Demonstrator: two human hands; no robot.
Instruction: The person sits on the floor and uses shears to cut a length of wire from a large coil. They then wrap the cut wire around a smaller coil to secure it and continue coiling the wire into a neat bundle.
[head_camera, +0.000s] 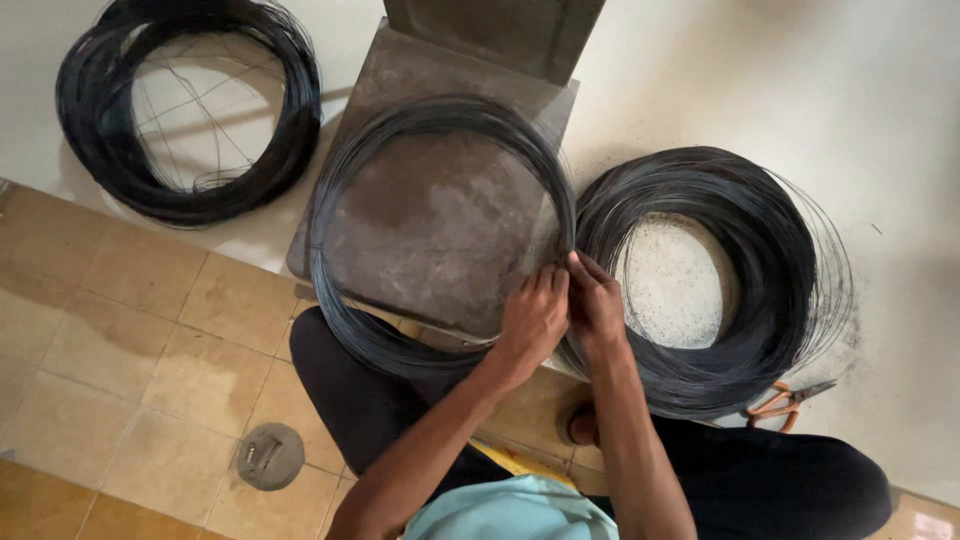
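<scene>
Head view: our left hand (532, 318) and right hand (596, 302) pinch the middle coil (345, 180); we'd best keep strands bunched tight.

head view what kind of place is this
Probably an informal floor workspace at a home or small workshop, not a factory. The person sits on a tiled floor, both hands at a coil of dark wire lying on a worn slab, with more coils and orange-handled cutters nearby.

Tan tile floor (120, 330) w/ round drain (269, 456), pale cement slab (880, 130).
</scene>
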